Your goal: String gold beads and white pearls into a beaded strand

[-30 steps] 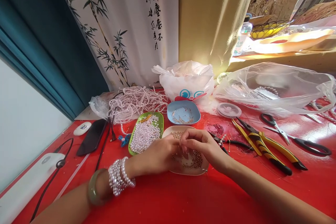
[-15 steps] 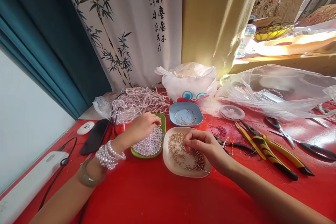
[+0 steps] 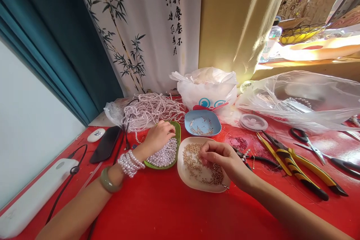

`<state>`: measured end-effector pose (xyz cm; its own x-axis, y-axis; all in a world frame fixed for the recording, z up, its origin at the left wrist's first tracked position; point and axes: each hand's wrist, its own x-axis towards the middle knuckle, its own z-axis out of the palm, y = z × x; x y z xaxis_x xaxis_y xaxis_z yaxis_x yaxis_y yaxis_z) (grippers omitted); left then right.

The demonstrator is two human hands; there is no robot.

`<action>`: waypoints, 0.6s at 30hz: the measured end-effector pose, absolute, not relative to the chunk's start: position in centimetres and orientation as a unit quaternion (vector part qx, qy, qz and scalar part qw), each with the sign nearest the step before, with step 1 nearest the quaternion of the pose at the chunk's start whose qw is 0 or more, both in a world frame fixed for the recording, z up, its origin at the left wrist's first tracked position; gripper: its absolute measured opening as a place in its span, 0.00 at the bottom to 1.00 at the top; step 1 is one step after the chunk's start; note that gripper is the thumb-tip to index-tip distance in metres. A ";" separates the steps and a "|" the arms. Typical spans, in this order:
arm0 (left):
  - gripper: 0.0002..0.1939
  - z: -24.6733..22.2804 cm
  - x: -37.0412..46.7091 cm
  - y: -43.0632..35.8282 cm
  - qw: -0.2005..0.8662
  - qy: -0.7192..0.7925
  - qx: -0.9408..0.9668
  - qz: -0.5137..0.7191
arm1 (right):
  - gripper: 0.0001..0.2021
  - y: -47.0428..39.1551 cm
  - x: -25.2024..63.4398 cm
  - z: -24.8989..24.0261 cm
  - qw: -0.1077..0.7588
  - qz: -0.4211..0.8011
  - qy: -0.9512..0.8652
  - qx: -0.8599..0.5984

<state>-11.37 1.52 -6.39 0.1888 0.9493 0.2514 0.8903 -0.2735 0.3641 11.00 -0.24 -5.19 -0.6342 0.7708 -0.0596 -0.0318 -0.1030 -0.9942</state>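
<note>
Bare red table (image 3: 174,210) near front; pliers (image 3: 298,163), scissors (image 3: 323,152) crowd right, bags behind.

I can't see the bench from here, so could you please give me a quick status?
Left hand in green pearl dish. Right hand pinching over gold-bead dish. Pliers lie clear, rightward.

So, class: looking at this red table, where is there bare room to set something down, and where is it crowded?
Bare red table runs along the near edge, between the forearms, below the cream dish. Crowded: the green tray under the left hand, the blue dish, and the pliers and scissors beyond the right hand.
</note>
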 end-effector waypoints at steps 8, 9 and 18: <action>0.09 -4.7 -7.5 -0.6 0.521 0.493 0.548 0.431 | 0.08 -0.7 10.6 -4.6 0.313 0.641 -0.607 -0.350; 0.09 -4.8 -7.2 -0.9 0.558 0.482 0.517 0.435 | 0.08 -0.8 10.5 -4.6 0.314 0.635 -0.610 -0.355; 0.09 -5.3 -6.5 -1.3 0.634 0.464 0.433 0.442 | 0.06 -0.7 10.5 -4.8 0.309 0.626 -0.620 -0.358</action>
